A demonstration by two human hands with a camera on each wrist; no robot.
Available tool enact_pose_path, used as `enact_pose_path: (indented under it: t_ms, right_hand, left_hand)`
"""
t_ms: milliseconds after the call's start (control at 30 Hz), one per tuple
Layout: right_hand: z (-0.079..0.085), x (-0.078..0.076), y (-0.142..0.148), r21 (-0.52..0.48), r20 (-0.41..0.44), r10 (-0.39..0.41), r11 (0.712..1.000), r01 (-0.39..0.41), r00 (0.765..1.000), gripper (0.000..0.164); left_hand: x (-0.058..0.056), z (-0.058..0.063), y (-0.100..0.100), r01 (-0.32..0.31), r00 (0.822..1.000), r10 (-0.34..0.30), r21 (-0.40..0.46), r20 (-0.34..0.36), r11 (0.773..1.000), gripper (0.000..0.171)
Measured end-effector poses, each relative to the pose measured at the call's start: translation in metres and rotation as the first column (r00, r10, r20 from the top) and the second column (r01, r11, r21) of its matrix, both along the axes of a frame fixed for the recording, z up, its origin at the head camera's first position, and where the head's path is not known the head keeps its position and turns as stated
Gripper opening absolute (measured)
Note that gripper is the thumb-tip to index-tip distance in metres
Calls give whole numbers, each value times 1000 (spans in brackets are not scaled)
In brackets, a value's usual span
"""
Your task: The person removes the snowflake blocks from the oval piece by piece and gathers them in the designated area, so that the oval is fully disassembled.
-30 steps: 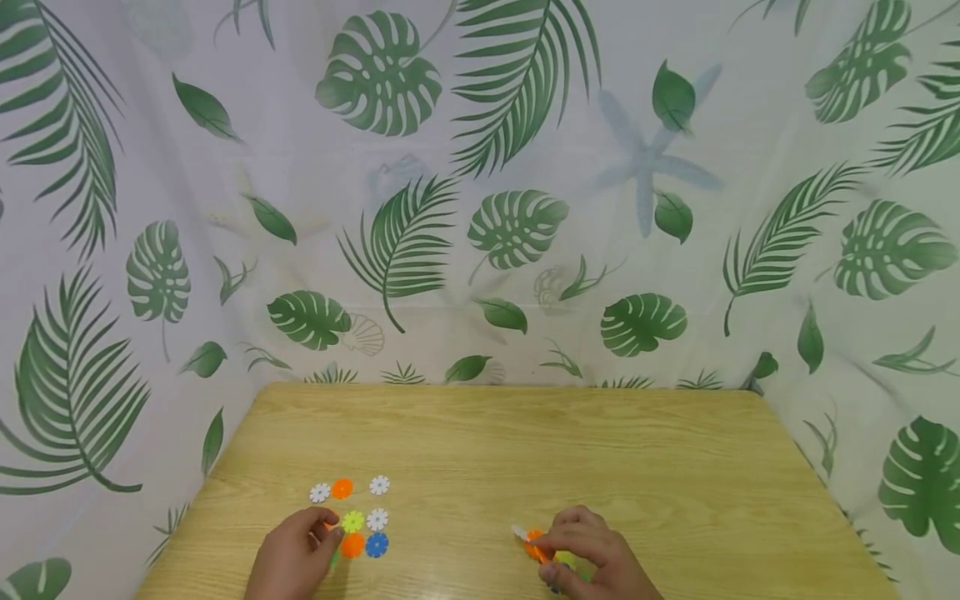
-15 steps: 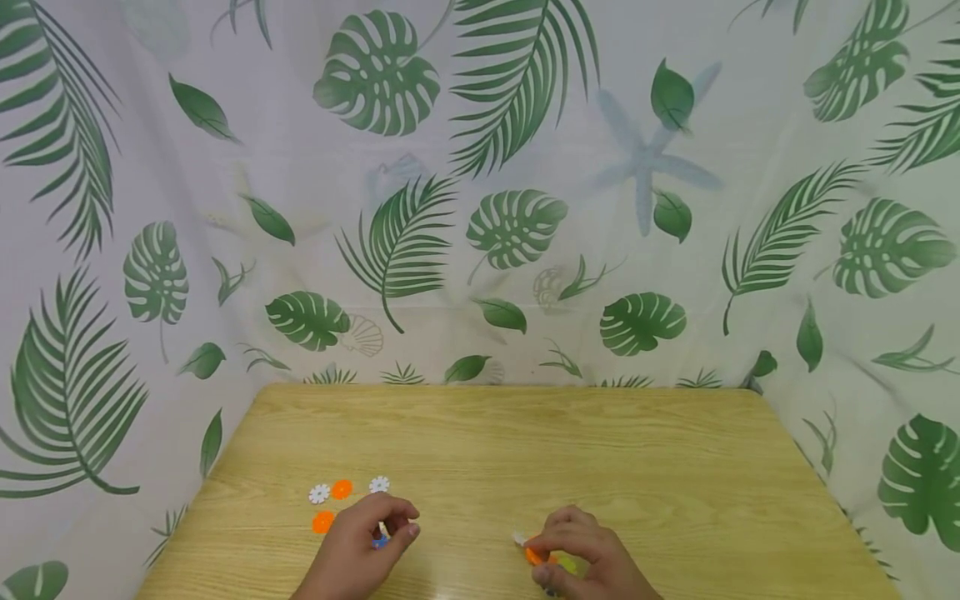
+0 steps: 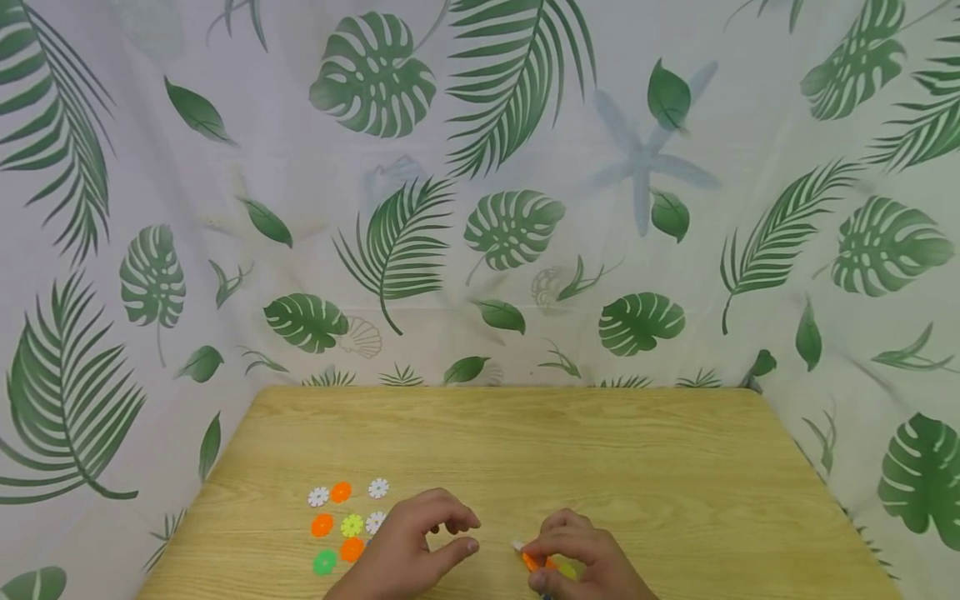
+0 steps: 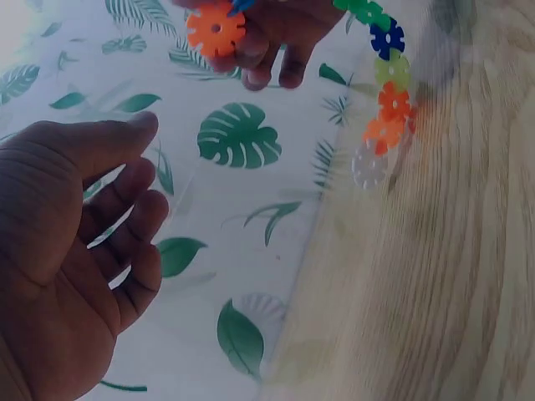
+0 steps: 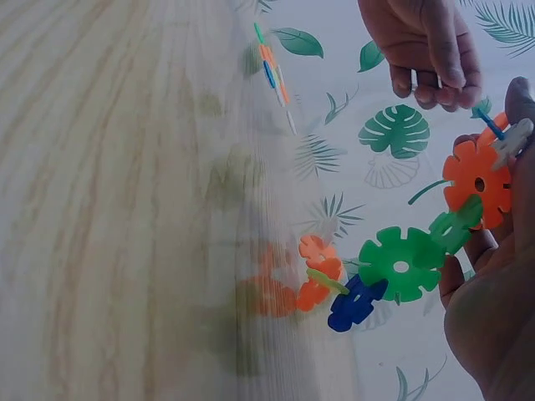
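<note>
Left hand: thumb and fingers spread apart | Right hand: chain of linked discs pinched by thumb and fingers over counter | Loose discs: laid on counter, beside left hand

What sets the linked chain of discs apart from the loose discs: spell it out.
The chain has its discs slotted together at various angles; the loose discs lie flat and unjoined. The right hand pinches the chain, while the loose discs rest on the table. Both consist of notched round discs, including orange, green, yellow and white ones.
</note>
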State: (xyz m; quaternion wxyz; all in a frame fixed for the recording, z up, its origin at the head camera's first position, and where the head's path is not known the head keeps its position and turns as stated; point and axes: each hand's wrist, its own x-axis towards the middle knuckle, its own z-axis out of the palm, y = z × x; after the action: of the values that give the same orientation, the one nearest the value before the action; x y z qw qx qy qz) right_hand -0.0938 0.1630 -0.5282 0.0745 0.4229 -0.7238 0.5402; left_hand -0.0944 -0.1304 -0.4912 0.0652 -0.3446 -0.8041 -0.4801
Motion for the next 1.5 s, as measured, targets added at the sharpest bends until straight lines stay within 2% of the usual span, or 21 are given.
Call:
enact_pose_path:
  t_ms: [167, 233, 400, 433, 567, 667, 733, 800, 933, 1033, 1200, 1400, 1500]
  right_hand:
    - [-2, -1, -2, -15, 2, 36, 999, -36, 999, 39]
    - [-2, -2, -3, -23, 4, 46, 999, -46, 999, 37]
    - [-5, -2, -5, -50, -16, 73, 996, -74, 997, 40]
    - [-5, -2, -5, -54, -20, 78, 995, -79, 997, 40]
    - [-4, -3, -5, -61, -23, 90, 994, -92, 996, 39]
    - [-3, -2, -6, -55, -16, 94, 994, -95, 995, 38]
    - [-2, -2, -6, -48, -11, 95, 994, -96, 995, 38]
    - [-1, -2, -7, -44, -12, 101, 994, -101, 995, 38]
    - [0, -2, -6, -31, -13, 99, 995, -99, 995, 38]
    - [1, -1, -4, -15, -10, 92, 996, -92, 996, 40]
    - [5, 1, 0, 23, 30, 53, 998, -54, 998, 41]
    - [12, 1, 2, 27, 63, 24, 999, -25, 998, 34]
    - [13, 2, 1, 52, 61, -33, 998, 29, 998, 30]
  left_hand:
    - [0, 3, 16, 125, 992, -125, 16, 21, 992, 25]
    - [0, 4, 22, 144, 989, -144, 8, 24, 990, 25]
    - [0, 3, 31, 163, 985, -164, -13, -51, 987, 15]
    - [1, 3, 32, 163, 984, -164, -16, -68, 986, 13]
    - [1, 2, 35, 154, 986, -155, -16, -55, 988, 9]
    - [2, 2, 37, 149, 989, -150, -7, -16, 989, 9]
    - [2, 0, 39, 151, 988, -151, -4, -20, 988, 9]
    - [1, -1, 40, 158, 987, -158, 2, -32, 987, 7]
    - [-1, -4, 43, 160, 981, -159, -1, -110, 987, 4]
    - [-1, -4, 44, 144, 982, -143, 0, -121, 990, 5]
    - [0, -2, 45, 97, 986, -96, 3, -139, 995, 5]
    - [0, 0, 43, 62, 990, -59, 25, -124, 998, 10]
    - [0, 0, 43, 50, 990, -45, 29, -135, 998, 10]
